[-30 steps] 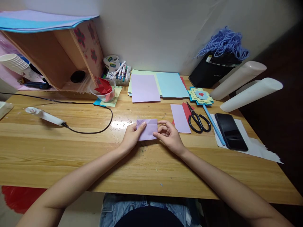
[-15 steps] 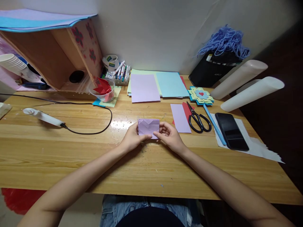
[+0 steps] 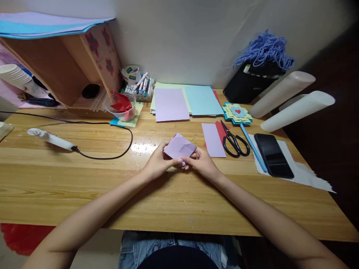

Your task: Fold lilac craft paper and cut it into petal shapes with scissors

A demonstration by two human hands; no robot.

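Observation:
A folded piece of purple paper (image 3: 180, 146) with crease lines is held just above the table, one corner pointing away from me. My left hand (image 3: 160, 161) grips its left side, thumb on the near corner and fingers behind. From the right, my right hand (image 3: 199, 162) pinches the same paper, its thumb close to the other thumb. Fingers under the paper are partly hidden. To the right lie a purple paper strip (image 3: 213, 141) on red paper and black-handled scissors (image 3: 235, 144).
Paper sheets (image 3: 171, 105) lie at the back beside markers (image 3: 144, 86). A plastic cup (image 3: 131, 112) holds red folded paper. A corded white glue gun (image 3: 53, 139) rests at left. At right are a phone (image 3: 274, 155), a blue stick (image 3: 254, 147) and white rolls (image 3: 298, 110).
The purple paper has turned from lying square to a diamond position between my hands. Both hands stay at nearly the same spot and keep hold of it.

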